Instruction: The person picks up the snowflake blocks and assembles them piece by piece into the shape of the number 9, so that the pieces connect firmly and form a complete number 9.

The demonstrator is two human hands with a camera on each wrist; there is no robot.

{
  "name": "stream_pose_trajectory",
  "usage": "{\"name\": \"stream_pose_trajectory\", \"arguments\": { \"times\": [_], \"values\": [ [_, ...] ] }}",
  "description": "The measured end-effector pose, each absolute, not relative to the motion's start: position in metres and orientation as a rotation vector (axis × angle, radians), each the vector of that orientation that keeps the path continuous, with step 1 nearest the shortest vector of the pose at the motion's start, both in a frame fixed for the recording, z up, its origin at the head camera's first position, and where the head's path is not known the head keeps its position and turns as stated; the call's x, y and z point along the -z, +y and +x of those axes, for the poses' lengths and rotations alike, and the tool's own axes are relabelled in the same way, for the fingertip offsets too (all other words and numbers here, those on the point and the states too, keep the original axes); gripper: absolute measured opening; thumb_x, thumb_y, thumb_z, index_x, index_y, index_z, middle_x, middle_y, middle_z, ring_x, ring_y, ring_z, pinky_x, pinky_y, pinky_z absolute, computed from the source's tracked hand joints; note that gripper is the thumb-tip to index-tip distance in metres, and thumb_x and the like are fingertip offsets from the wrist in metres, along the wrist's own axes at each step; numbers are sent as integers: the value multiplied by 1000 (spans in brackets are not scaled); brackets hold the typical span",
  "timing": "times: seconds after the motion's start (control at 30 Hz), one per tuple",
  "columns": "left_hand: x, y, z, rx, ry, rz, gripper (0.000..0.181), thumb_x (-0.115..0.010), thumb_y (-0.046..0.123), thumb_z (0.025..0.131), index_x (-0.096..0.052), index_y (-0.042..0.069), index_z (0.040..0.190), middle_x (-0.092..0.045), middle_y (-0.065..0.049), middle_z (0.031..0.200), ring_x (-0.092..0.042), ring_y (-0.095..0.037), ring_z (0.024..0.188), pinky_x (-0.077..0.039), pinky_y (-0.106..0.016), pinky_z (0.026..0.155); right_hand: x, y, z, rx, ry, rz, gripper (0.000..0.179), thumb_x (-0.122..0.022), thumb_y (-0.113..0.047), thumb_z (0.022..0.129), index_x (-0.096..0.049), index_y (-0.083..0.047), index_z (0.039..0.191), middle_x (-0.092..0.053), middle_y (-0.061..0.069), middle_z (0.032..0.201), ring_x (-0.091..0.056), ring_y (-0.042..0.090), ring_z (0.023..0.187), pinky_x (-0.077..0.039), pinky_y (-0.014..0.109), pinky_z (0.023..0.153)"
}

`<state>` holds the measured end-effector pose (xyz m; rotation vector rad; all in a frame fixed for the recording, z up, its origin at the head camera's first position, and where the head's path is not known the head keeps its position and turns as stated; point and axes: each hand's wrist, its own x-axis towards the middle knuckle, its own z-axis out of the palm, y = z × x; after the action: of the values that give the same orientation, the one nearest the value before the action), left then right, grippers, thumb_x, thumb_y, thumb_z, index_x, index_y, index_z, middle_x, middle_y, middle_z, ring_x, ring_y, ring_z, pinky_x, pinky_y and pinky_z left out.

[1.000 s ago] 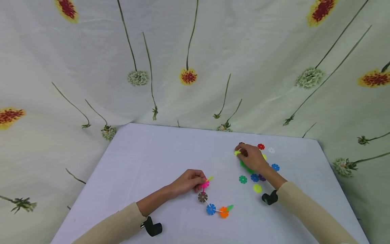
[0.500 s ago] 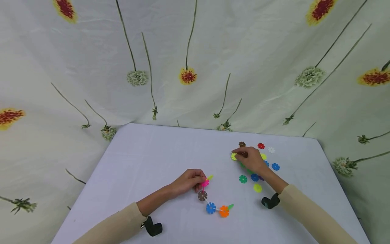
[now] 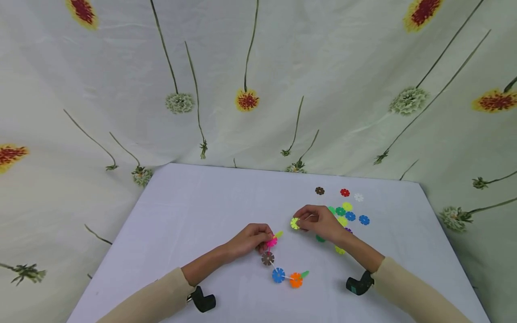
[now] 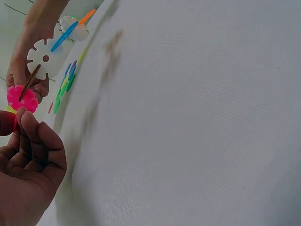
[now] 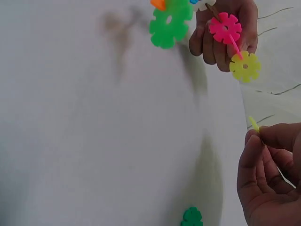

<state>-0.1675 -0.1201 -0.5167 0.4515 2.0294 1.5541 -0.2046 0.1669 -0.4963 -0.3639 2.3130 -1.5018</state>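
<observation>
Currently the left hand (image 3: pixel 251 240) pinches a pink disc (image 3: pixel 272 242) near the upper end of a joined chain of notched plastic discs, its thumb and forefinger closed on it and the other fingers curled in. Past the pink one, the chain runs down through a brown disc (image 3: pixel 268 258), a blue disc (image 3: pixel 278 275) and an orange disc (image 3: pixel 296 280) to a green disc (image 3: pixel 304 274); whether its lower end touches the surface (image 3: pixel 194 202) I cannot tell. The right hand (image 3: pixel 321 222) holds a loose yellow disc (image 3: pixel 295 223) between thumb and fingertips, near the chain but apart from it. Behind that hand more discs lie scattered, among them a dark brown piece (image 3: pixel 320 190), a red piece (image 3: pixel 344 192) and a white piece (image 3: pixel 358 197).
</observation>
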Motion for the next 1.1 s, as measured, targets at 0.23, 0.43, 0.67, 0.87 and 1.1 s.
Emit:
{"name": "stream_pose_trajectory", "arguments": {
  "times": [0.23, 0.43, 0.67, 0.87, 1.1],
  "values": [
    [514, -120, -166, -1557, 2032, 439, 23, -54, 14, 109, -65, -6, 107, -58, 1, 80, -56, -11, 72, -54, -18, 69, 498, 156, -197, 1579, 2156, -418, 27, -74, -17, 102, -73, -1, 123, -73, 19, 111, -78, 29, 95, -64, 25, 84],
    [516, -120, -166, -1549, 2038, 463, 23, -53, 14, 109, -64, -6, 106, -58, 3, 79, -56, -9, 71, -54, -18, 69, 498, 151, -194, 1604, 2094, -438, 25, -73, -15, 102, -73, 0, 122, -73, 21, 109, -77, 29, 91, -65, 26, 83],
    [516, -121, -164, -1545, 2032, 452, 24, -53, 15, 110, -64, -5, 107, -59, 3, 79, -57, -8, 71, -54, -18, 70, 501, 147, -192, 1590, 2070, -477, 24, -72, -15, 103, -73, -1, 122, -72, 21, 110, -77, 36, 94, -65, 26, 85],
    [517, -121, -163, -1542, 2036, 478, 23, -55, 15, 110, -64, -6, 107, -60, 3, 80, -59, -7, 70, -54, -18, 72, 503, 145, -190, 1581, 2065, -495, 23, -72, -14, 103, -75, -1, 122, -74, 23, 114, -79, 35, 95, -65, 26, 85],
    [517, -116, -162, -1530, 2049, 498, 20, -56, 15, 110, -66, -3, 108, -63, 2, 79, -61, -9, 69, -54, -18, 72, 501, 145, -190, 1562, 2081, -521, 21, -72, -11, 103, -76, 0, 120, -77, 22, 113, -78, 27, 88, -64, 23, 83]
  ]
}}
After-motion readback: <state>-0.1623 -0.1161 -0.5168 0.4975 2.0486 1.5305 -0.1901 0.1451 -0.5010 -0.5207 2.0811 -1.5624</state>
